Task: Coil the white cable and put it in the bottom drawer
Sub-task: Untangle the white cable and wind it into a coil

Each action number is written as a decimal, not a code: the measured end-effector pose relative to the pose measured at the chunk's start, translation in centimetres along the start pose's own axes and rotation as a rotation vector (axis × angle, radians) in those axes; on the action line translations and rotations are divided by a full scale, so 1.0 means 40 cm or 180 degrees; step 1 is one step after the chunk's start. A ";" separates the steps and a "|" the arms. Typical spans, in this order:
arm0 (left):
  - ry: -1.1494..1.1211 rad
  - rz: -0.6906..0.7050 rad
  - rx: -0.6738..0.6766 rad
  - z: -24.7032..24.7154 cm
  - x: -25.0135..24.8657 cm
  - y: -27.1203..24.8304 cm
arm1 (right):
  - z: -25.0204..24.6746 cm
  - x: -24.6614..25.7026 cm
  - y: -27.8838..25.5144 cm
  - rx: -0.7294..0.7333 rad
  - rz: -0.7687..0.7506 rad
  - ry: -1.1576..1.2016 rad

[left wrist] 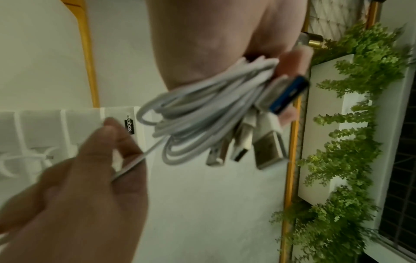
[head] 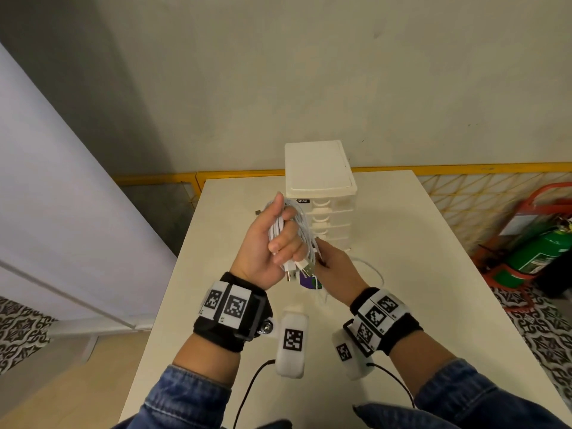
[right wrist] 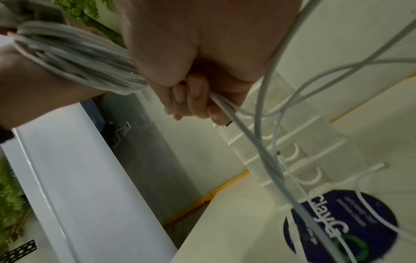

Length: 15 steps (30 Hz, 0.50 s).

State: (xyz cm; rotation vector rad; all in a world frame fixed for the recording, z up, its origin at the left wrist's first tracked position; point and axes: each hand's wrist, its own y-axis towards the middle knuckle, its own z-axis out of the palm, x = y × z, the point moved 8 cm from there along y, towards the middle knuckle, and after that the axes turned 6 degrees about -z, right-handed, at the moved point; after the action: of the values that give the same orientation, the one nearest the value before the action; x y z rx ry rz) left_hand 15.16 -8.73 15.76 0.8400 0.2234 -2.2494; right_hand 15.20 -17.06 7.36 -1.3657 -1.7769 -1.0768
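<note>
My left hand [head: 275,243] is raised above the table, palm up, its fingers curled round a bundle of white cable [head: 297,233] loops, with several USB plugs [left wrist: 265,149] sticking out below. My right hand [head: 332,264], just right of and below the bundle, pinches a loose strand of the white cable [right wrist: 243,128] that trails down onto the table. Behind both hands stands the white drawer tower [head: 322,193], all its drawers closed. The bottom drawer is hidden behind my hands.
The white table [head: 418,243] carries loose cable loops [head: 368,267] to the right of my hands and a dark round sticker or lid [right wrist: 342,226] beneath them. A yellow railing [head: 464,169] runs behind the table. A green fire extinguisher [head: 535,252] stands on the floor at right.
</note>
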 end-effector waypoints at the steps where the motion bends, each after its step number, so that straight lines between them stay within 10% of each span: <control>1: -0.0011 0.0079 -0.0049 -0.006 -0.014 -0.005 | 0.014 -0.007 -0.002 0.0034 0.0049 -0.0092; 15: 0.0767 0.1358 -0.1218 -0.080 -0.201 -0.062 | 0.175 -0.068 -0.102 0.0708 0.0523 -0.0572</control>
State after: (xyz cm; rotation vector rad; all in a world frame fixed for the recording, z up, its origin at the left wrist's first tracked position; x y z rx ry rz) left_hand 19.37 -1.16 18.15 0.8532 0.5168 -1.6399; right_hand 11.89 -12.55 0.92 -1.4764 -1.8125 -0.6655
